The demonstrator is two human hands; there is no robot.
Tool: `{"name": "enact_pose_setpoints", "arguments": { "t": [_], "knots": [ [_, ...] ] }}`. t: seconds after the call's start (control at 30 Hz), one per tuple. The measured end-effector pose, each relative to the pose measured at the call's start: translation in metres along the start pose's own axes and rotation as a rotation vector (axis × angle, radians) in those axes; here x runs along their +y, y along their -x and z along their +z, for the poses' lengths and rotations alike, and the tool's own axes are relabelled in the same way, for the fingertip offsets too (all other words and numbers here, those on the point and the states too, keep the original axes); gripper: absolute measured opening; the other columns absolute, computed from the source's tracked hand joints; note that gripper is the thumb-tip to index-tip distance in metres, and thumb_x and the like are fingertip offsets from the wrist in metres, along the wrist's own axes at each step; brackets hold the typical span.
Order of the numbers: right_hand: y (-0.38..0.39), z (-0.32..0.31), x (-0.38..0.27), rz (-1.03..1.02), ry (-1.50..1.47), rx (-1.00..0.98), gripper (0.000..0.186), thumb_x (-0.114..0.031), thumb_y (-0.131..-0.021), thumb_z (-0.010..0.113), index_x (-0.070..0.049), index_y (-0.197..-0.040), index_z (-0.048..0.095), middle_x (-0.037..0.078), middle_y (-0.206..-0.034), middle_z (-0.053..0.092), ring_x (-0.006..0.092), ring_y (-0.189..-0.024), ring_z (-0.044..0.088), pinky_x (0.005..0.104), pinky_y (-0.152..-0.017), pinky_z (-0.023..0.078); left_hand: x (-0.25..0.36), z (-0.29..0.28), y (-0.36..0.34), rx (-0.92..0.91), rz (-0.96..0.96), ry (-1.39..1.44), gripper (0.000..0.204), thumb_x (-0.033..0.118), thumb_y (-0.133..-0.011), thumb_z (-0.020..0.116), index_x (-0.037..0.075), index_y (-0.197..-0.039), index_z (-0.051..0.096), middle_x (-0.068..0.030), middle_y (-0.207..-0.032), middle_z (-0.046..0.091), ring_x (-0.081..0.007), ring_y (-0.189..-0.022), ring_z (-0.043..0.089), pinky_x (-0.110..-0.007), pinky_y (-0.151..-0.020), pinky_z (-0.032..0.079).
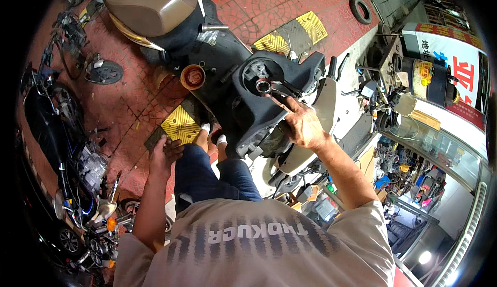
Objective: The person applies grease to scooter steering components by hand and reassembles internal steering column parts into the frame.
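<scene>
Scooter steering head held at frame centre.
The right hand [300,124] is closed on a thin tool at the steering bearing [263,85]; the left hand [164,155] is spread on a knee. Two yellow ramps [297,32] are counted; one red-and-white sign [455,67] is seen upper right.

Scooter [228,64]: black body, tan seat, front stripped, steering tube open. Metal ring [263,86]: round, shiny, seated in the tube's open top, at the fingertips.
</scene>
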State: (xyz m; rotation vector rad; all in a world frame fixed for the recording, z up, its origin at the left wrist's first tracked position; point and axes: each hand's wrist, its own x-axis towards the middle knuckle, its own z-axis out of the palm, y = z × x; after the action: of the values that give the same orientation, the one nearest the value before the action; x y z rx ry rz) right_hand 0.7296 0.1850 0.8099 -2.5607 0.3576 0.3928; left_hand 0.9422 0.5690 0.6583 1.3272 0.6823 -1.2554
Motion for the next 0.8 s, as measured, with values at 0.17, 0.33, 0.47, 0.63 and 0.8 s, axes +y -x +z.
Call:
{"name": "enact_pose_setpoints", "arguments": {
  "t": [0.17,0.33,0.47,0.63,0.8],
  "knots": [
    [-0.009,-0.006,0.0,-0.001,0.027,-0.075,0.083,-0.01,-0.083,0.07,-0.019,-0.159,0.039,0.021,-0.141,0.054,0.0394,-0.124,0.062,0.0441,-0.095,0.057,-0.007,-0.002,-0.002,0.045,-0.013,-0.008,0.028,0.04,-0.104,0.057,0.013,-0.097,0.057,-0.014,-0.107,0.074,-0.0268,-0.093,0.075,-0.04,-0.079,0.058],
    [-0.016,-0.008,0.001,-0.005,0.054,-0.049,0.09,-0.008,-0.076,0.076,-0.023,-0.158,0.041,0.017,-0.142,0.055,0.0389,-0.119,0.063,0.0435,-0.093,0.058,-0.012,-0.002,0.0,0.075,-0.028,0.016,0.027,0.039,-0.104,0.056,0.013,-0.1,0.057,-0.0145,-0.106,0.074,-0.0259,-0.091,0.075,-0.04,-0.078,0.059],
    [-0.018,-0.011,0.0,-0.04,0.041,-0.036,0.09,-0.009,-0.075,0.077,-0.023,-0.157,0.043,0.016,-0.142,0.054,0.0387,-0.119,0.063,0.0434,-0.093,0.058,-0.017,-0.009,-0.006,0.08,-0.041,0.05,0.026,0.038,-0.105,0.056,0.012,-0.106,0.056,-0.0148,-0.106,0.074,-0.0258,-0.09,0.075,-0.039,-0.078,0.059],
    [-0.019,-0.016,-0.001,-0.016,0.085,-0.068,0.089,-0.01,-0.074,0.08,-0.022,-0.155,0.045,0.016,-0.141,0.055,0.0385,-0.116,0.064,0.0431,-0.093,0.058,-0.012,-0.001,-0.003,0.095,-0.038,0.026,0.028,0.038,-0.106,0.053,0.011,-0.109,0.056,-0.0143,-0.106,0.074,-0.0254,-0.089,0.076,-0.04,-0.076,0.059],
    [-0.024,-0.029,-0.01,0.125,-0.072,-0.135,0.085,-0.007,-0.073,0.078,-0.017,-0.152,0.047,0.018,-0.143,0.057,0.0406,-0.117,0.064,0.0445,-0.097,0.056,-0.009,0.006,0.0,0.128,-0.034,0.014,0.029,0.038,-0.108,0.051,0.01,-0.109,0.056,-0.0141,-0.105,0.074,-0.0247,-0.089,0.075,-0.039,-0.075,0.059]
  ]
}}
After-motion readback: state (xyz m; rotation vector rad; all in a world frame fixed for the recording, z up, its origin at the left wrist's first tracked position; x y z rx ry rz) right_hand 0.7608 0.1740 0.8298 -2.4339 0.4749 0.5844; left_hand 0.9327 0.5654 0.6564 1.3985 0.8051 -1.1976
